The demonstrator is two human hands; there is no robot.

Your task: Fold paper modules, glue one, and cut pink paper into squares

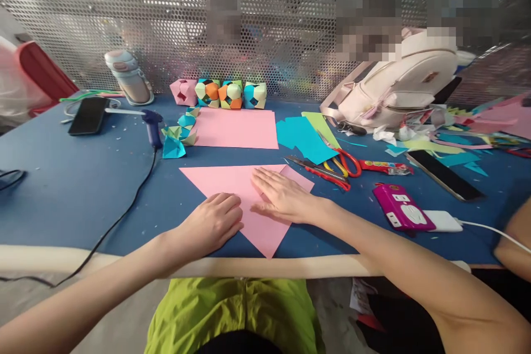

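Observation:
A folded sheet of pink paper [265,235] lies on the table near its front edge, one pointed corner toward me. My left hand [215,221] rests at its left slanting edge with the fingers curled and close together, pressing the sheet down; the fingertips are partly hidden. Flat on the upper right of the same sheet lies my right hand [277,196], its fingers stretched out and thumb apart. Behind it is a larger pink sheet [236,128]. To the right are blue paper [305,135], red-handled scissors [350,163] and a red craft knife [323,171].
Folded paper balls [230,94] line the back by a perforated metal screen. On the left are a glue gun [152,127], its cable, a phone [88,116] and a bottle [130,80]. A backpack [398,80], paper scraps, another phone [446,174] and a purple power bank [402,207] occupy the right.

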